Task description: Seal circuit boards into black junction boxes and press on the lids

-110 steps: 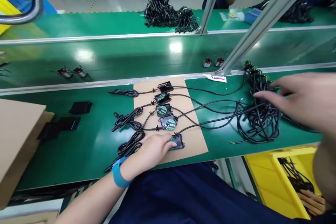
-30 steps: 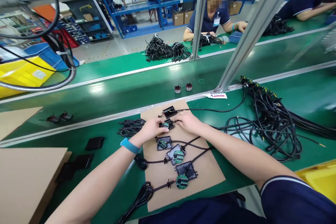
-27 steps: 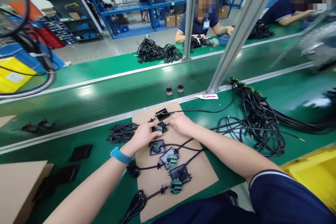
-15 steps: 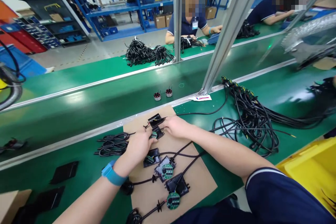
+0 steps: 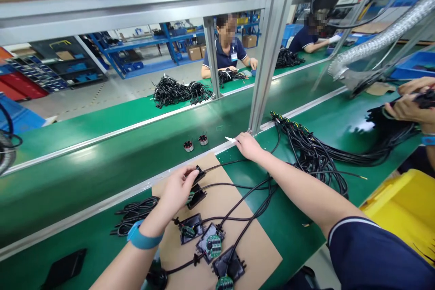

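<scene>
My left hand [image 5: 179, 186] pinches a small open black plastic housing [image 5: 200, 174] at the top of the cardboard sheet [image 5: 243, 217]; a black cable runs from it to the right. At the belt's edge my right hand [image 5: 249, 146] is closed over a small white tube [image 5: 231, 139], its pointed nozzle showing to the left and the rest covered by the fingers. Below my left hand lie several more black housings [image 5: 232, 263] with cables, and round green circuit boards [image 5: 214, 245] rest in or against them.
Two small motor stators [image 5: 189, 146] sit on the green belt. A bundle of black cables [image 5: 316, 158] lies right, beside a metal post [image 5: 267, 59] and a yellow bin [image 5: 396, 204]. A co-worker's hands [image 5: 409, 104] are at the right edge; two people sit across the belt.
My right hand has left the housing and moved right and away from me, closing over the white tube. My left hand stays at the top housing. The view has tilted up.
</scene>
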{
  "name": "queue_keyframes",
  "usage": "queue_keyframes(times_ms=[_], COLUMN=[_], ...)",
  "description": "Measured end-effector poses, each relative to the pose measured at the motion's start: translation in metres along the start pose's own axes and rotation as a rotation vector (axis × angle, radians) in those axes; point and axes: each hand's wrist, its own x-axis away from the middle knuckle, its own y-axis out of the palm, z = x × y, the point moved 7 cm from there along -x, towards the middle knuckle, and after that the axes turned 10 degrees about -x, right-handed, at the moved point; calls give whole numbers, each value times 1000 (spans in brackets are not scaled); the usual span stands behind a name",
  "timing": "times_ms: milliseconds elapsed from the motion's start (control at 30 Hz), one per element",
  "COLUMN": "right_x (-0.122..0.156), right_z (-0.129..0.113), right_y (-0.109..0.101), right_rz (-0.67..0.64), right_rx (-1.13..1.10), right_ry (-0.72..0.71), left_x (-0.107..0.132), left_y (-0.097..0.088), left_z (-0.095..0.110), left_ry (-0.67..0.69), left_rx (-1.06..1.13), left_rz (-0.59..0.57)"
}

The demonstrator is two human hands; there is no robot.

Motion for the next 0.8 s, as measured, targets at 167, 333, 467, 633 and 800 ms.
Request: queue_keyframes(times_ms=[167, 333, 467, 633, 800], right_x=[24, 56, 66, 67, 79], right_z=[-76, -122, -126, -129, -130], right_y=[31, 62, 76, 82, 83], right_rz=[-52, -292, -340, -184, -338], right_rx=[-561, -1214, -1269, -1291, -1230], right_ry=[-54, 37, 89, 126, 166], left_x=[-8, 10, 34, 42, 50], left_y=[38, 42, 32, 33, 44], left_z=[41, 43, 30, 22, 23], left_ry=[77, -89, -198, -215, -197], left_rx=[375, 596, 669, 714, 600], left_rz=[-40, -114, -96, -44, 48])
